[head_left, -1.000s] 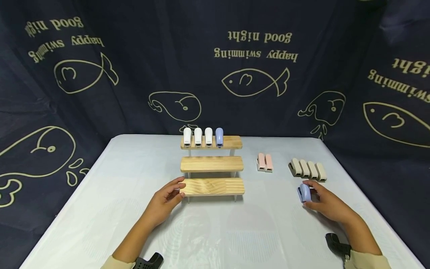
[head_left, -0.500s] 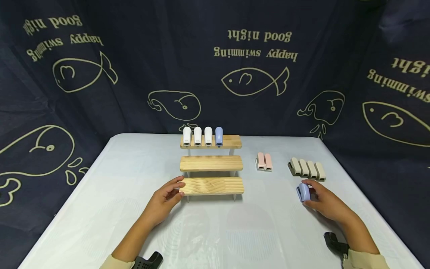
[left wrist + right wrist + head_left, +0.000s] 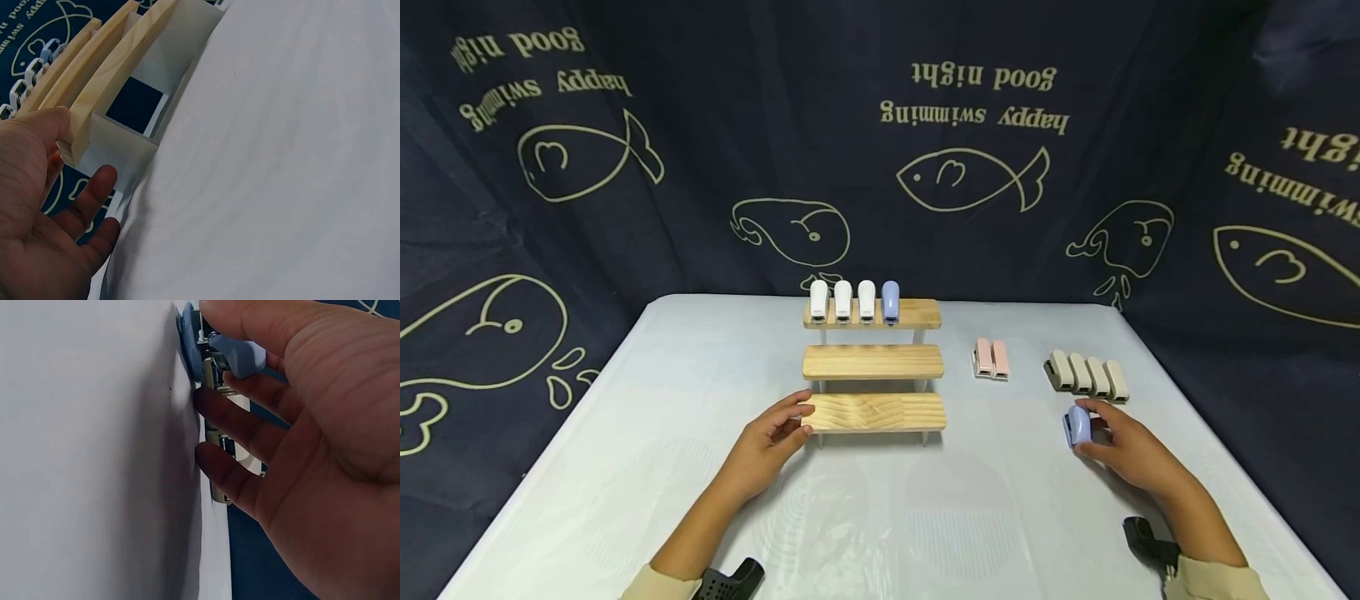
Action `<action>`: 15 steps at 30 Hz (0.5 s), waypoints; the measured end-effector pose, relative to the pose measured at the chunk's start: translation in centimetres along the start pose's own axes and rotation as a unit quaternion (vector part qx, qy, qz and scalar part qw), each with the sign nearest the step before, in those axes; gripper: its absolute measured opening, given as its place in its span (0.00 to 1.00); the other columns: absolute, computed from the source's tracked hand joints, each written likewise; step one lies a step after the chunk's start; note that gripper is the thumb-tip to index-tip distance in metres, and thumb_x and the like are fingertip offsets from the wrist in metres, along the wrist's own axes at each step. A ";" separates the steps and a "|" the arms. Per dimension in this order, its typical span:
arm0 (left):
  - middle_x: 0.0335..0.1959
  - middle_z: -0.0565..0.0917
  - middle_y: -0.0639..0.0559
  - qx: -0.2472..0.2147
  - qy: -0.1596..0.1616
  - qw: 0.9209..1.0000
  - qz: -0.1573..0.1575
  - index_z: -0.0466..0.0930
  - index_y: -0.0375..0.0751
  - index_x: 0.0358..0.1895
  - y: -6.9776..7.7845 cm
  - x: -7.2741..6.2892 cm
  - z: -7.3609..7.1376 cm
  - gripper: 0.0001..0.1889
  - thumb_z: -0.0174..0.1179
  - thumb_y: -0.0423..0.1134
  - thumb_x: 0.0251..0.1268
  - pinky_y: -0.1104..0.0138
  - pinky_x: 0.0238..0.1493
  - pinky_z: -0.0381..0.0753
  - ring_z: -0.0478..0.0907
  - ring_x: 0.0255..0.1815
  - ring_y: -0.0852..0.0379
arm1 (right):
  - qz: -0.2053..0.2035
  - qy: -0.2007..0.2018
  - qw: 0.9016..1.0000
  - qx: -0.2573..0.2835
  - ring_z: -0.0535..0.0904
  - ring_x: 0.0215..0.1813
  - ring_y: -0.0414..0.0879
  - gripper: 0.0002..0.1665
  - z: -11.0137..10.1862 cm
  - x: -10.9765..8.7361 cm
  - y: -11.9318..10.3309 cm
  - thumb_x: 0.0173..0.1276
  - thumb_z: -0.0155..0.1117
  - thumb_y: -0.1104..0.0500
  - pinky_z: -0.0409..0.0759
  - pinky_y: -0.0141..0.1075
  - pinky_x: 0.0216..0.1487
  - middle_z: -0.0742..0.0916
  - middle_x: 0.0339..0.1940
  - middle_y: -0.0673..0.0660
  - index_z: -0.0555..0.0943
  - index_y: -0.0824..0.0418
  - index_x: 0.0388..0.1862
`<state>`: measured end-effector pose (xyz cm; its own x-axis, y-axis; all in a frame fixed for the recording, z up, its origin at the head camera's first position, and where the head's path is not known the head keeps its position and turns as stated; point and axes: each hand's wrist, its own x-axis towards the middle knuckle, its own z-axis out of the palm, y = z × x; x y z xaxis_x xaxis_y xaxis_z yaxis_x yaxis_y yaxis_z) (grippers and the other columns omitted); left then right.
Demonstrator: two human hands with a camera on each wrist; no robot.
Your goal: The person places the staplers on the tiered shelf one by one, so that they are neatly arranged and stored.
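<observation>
My right hand (image 3: 1127,446) pinches a small blue stapler (image 3: 1079,426) between thumb and fingers; it sits on the table at the right. In the right wrist view the blue stapler (image 3: 240,356) is partly hidden behind the thumb. My left hand (image 3: 763,446) grips the left end of a three-tier wooden stand (image 3: 876,412) by its lowest board. The left wrist view has the thumb on the end of that board (image 3: 119,69), other fingers spread below. On the top board stand three white staplers (image 3: 843,302) and another blue stapler (image 3: 891,302), side by side.
Two pink staplers (image 3: 991,359) lie right of the stand. Several cream staplers (image 3: 1087,376) form a row just beyond my right hand. A white cloth covers the table (image 3: 700,350). Behind it hangs a dark curtain (image 3: 970,250) printed with fish.
The view shifts slightly. Both hands keep their places, the right at the blue stapler and the left at the stand.
</observation>
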<state>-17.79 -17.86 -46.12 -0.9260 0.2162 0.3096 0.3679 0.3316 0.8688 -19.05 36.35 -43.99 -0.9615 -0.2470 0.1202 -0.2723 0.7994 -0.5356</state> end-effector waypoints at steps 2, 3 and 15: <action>0.70 0.72 0.51 -0.001 0.001 1.000 0.004 0.80 0.38 0.59 0.0 0.0 0.0 0.18 0.63 0.40 0.70 0.73 0.57 0.76 0.74 0.64 0.49 | 0.001 0.004 1.000 -0.001 0.79 0.50 0.55 0.40 0.0 0.0 0.0 0.60 0.76 0.61 0.80 0.49 0.48 0.84 0.49 0.65 0.68 0.68 0.68; 0.70 0.72 0.50 -0.002 0.002 1.000 0.005 0.80 0.38 0.59 0.0 0.0 0.0 0.17 0.63 0.39 0.70 0.73 0.57 0.76 0.74 0.64 0.49 | 0.001 0.006 1.000 0.000 0.79 0.51 0.56 0.40 0.1 0.0 0.1 0.61 0.76 0.61 0.79 0.51 0.49 0.84 0.49 0.65 0.68 0.68 0.68; 0.70 0.72 0.47 -0.010 0.005 1.000 0.012 0.80 0.36 0.59 0.5 -0.1 0.0 0.17 0.63 0.38 0.70 0.65 0.58 0.77 0.74 0.63 0.49 | 0.000 0.032 0.999 0.038 0.79 0.52 0.51 0.41 0.1 0.2 -0.5 0.61 0.77 0.58 0.83 0.42 0.47 0.81 0.56 0.68 0.68 0.69 0.67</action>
<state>-17.53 -17.73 -45.75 -0.9174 0.2155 0.3346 0.3890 0.3085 0.8680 -19.07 35.85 -43.81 -0.9628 -0.2093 0.1709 -0.2702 0.7555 -0.5968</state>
